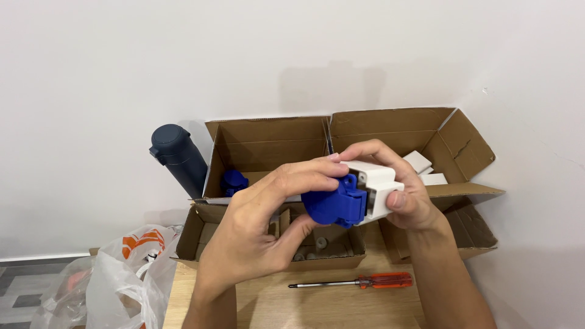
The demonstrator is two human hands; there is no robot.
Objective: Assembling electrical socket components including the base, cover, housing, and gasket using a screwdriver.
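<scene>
Both my hands hold one white socket housing (pixel 382 187) with a blue hinged cap (pixel 334 204) above the cardboard boxes. My left hand (pixel 262 234) grips the blue cap from the left, thumb beneath and fingers over its top. My right hand (pixel 407 194) wraps the white housing from the right, thumb on its side face. On the wooden table (pixel 268 304) below lies a screwdriver (pixel 359 282) with an orange-red handle, tip pointing left.
An open cardboard box (pixel 268 146) at the back left holds another blue part (pixel 233 181); the box beside it (pixel 426 131) holds white parts (pixel 420 161). A lower box (pixel 201 234) holds small grey pieces. A dark flask (pixel 180 158) stands left, a plastic bag (pixel 122 274) lower left.
</scene>
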